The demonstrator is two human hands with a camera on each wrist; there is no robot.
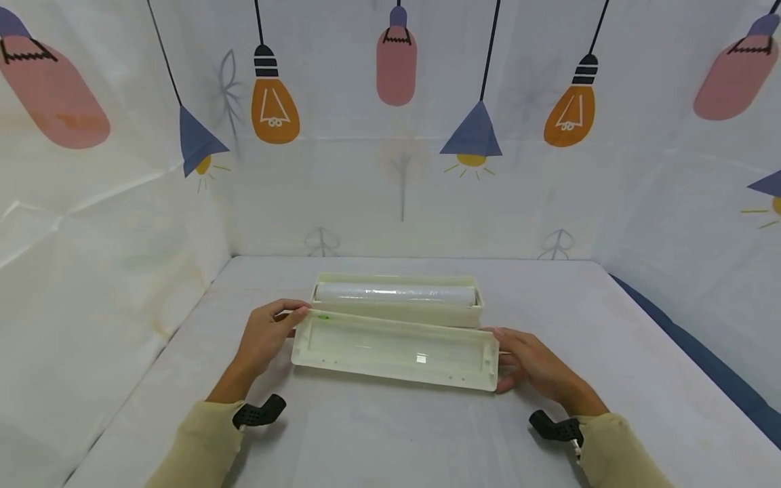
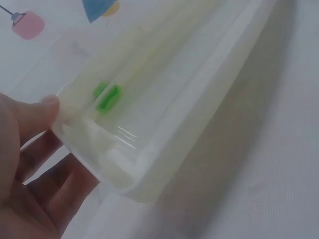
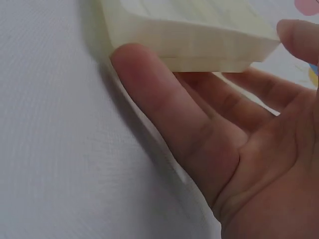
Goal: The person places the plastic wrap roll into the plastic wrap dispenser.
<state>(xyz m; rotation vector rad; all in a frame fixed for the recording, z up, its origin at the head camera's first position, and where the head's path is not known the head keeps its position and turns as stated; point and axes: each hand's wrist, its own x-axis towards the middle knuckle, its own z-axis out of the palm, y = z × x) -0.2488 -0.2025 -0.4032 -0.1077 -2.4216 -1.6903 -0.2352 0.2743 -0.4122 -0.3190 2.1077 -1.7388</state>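
Observation:
A long, shallow cream-coloured lid (image 1: pixel 378 349) is held up off the table between both hands, hollow side showing and its right end a bit lower. My left hand (image 1: pixel 262 337) pinches the left end, thumb on the rim and fingers underneath. At the other end my right hand (image 1: pixel 543 369) grips the lid, with its thumb at one corner and fingers below in the right wrist view. A small green piece (image 2: pixel 108 98) sits by the lid's edge. Just behind, an open cream box (image 1: pixel 396 314) holds a shiny whitish roll, apparently cling film (image 1: pixel 396 293).
White cloth covers the table (image 1: pixel 390 440). Sheets printed with lamps and bulbs form a back wall (image 1: pixel 342 196) and two sides. A dark blue strip (image 1: pixel 695 339) shows beyond the table's right edge. Black devices (image 1: pixel 259 411) are worn at both wrists.

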